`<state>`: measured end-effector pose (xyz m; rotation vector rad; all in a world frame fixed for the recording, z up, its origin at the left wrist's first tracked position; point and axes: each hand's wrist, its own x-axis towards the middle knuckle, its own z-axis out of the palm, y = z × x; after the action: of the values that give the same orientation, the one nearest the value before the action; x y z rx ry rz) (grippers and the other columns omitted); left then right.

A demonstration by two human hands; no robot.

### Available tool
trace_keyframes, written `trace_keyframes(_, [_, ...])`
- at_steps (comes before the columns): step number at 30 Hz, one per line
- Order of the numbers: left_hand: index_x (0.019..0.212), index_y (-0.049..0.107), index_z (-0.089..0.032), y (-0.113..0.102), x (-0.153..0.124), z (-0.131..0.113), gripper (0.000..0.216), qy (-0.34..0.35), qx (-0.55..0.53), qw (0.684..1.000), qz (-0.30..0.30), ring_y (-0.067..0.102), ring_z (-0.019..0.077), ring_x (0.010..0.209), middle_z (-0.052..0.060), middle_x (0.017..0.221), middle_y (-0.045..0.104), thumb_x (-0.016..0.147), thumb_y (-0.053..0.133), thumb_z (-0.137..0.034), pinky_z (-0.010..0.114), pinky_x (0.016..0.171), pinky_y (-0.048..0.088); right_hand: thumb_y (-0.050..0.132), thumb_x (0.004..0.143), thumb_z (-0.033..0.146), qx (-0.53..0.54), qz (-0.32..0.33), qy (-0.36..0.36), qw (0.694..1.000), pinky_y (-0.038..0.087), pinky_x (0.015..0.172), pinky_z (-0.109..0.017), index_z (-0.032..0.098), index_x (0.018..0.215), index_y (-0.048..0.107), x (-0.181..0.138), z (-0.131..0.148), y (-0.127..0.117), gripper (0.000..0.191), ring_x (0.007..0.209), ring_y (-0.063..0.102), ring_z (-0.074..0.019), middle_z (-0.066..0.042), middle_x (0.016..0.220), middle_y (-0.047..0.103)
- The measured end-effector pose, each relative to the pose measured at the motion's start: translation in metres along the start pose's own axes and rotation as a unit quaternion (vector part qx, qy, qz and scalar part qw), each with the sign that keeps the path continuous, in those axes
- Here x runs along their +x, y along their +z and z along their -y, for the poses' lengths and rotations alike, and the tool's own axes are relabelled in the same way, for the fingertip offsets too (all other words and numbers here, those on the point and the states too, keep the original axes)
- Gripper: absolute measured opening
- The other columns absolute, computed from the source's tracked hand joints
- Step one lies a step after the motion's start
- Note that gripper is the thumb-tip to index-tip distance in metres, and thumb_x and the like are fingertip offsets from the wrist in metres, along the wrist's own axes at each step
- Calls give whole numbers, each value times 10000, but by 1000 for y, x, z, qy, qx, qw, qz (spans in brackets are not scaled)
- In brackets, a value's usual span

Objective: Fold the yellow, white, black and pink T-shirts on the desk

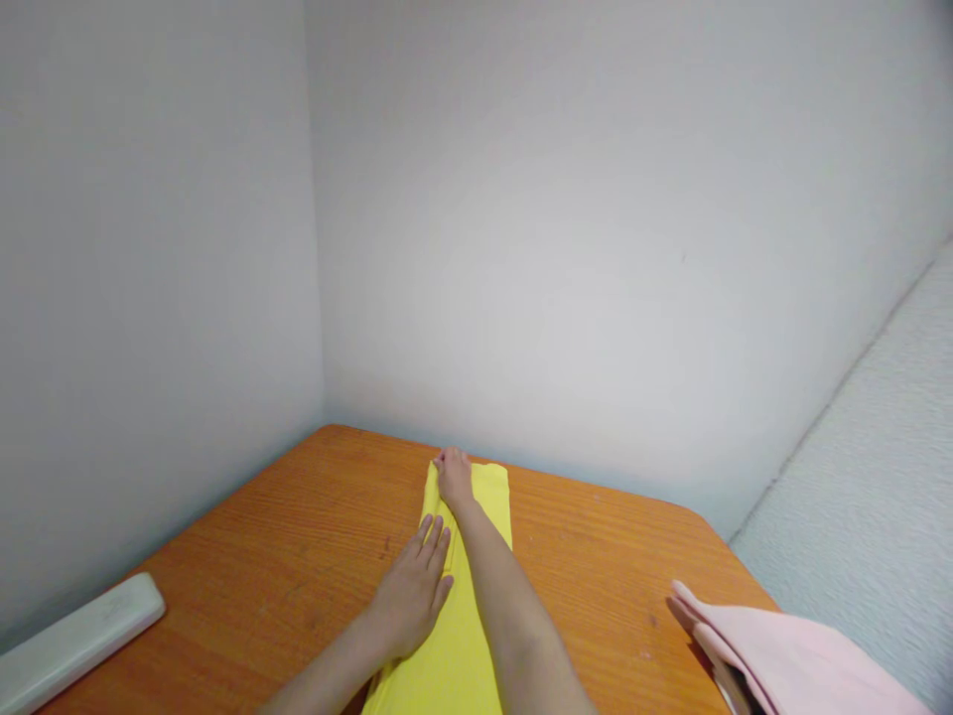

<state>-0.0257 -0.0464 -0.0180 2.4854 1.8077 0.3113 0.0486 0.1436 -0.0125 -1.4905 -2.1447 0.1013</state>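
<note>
A yellow cloth (466,636), folded into a long strip, lies on the wooden table (313,566) and runs from the near edge of the view toward the wall. My left hand (413,591) rests flat on the strip's left side, its fingers stretched out. Farther away, at the left part of the cloth's far end, my right hand (454,479) has its fingers closed on the fabric. My right forearm passes over the strip and hides part of it.
Pink folded fabric (796,650) lies at the table's right front. A long white object (81,636) is at the left edge. Pale walls (558,248) rise behind and to the left of the table; a textured light surface (879,477) borders its right side.
</note>
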Motion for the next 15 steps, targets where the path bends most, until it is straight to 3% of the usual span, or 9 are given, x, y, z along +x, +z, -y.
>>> trace_keyframes(4, [1496, 322, -100, -3, 1, -2, 600, -14, -4, 1000, 2, 143, 277, 1482, 117, 1584, 198, 971, 301, -391, 482, 1218, 203, 466, 982, 252, -16, 0, -27, 1000, 375, 918, -352, 171, 1097, 598, -11, 1, -24, 193, 1090, 521, -245, -106, 1124, 628])
trace_keyframes(8, [1488, 345, -111, -3, 3, -3, 594, -6, -22, 1000, -6, 158, 289, 1482, 122, 1579, 228, 962, 313, -384, 529, 1216, 162, 342, 991, 168, -34, 1, -39, 999, 331, 999, -428, 138, 1248, 537, -52, -6, -57, 324, 1212, 450, -283, -157, 1278, 562])
trace_keyframes(11, [1484, 353, -109, 0, 6, 3, 605, 9, -46, 999, -13, 171, 281, 1480, 134, 1574, 253, 966, 312, -418, 509, 1212, 188, 301, 1005, 185, -38, 40, -69, 996, 299, 1065, -415, 153, 1332, 501, -97, -12, -73, 384, 1298, 408, -255, -136, 1389, 513])
trace_keyframes(15, [1459, 393, -101, -1, 9, 25, 575, 26, -88, 996, -20, 241, 253, 1466, 145, 1567, 293, 961, 334, -382, 452, 1208, 228, 354, 1019, 402, -42, 129, -99, 986, 227, 1145, -450, 213, 1480, 375, -146, -19, -81, 498, 1445, 236, -264, -83, 1562, 323])
